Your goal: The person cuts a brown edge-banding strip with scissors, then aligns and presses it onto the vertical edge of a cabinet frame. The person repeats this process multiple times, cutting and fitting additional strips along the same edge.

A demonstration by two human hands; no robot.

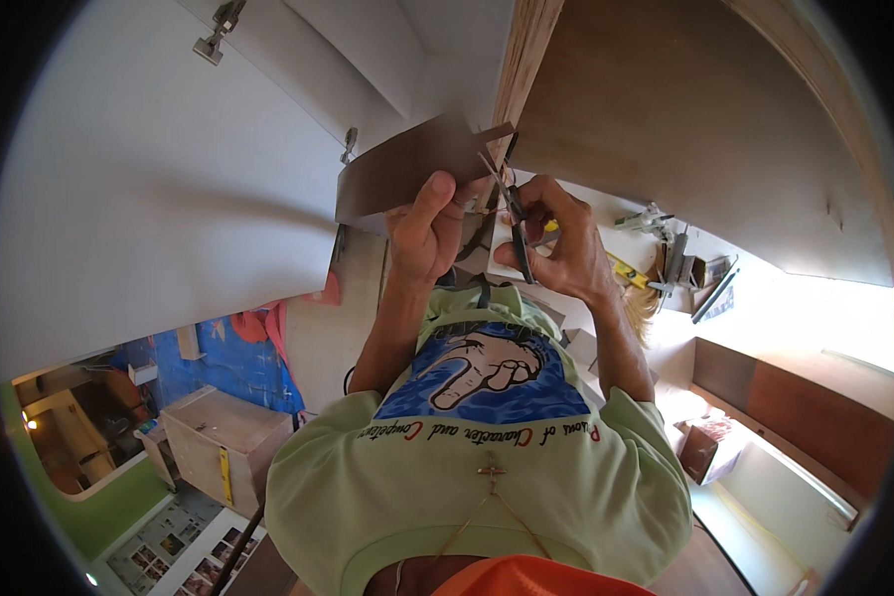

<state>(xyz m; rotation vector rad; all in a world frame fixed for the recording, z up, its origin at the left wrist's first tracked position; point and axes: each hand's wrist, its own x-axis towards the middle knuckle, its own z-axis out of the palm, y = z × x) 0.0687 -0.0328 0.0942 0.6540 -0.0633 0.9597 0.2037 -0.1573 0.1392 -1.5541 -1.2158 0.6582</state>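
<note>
My left hand (425, 228) pinches a thin brown sheet (397, 169) between thumb and fingers, its thumb lying over the lower edge. The sheet's upper right corner is blurred, and a narrow brown strip (499, 131) sticks out there. My right hand (564, 238) is closed round the dark handles of a pair of scissors (516, 211). Their blades point up at the sheet's right end, close to the strip. Whether the blades touch the sheet I cannot tell. Both hands are raised in front of my chest.
A white cabinet door (169, 209) with metal hinges (219, 32) stands open at left. A large brown panel (695, 129) spans the upper right. Assorted tools (677, 260) lie on a surface beyond my right hand. At lower left sits a wooden box (226, 437).
</note>
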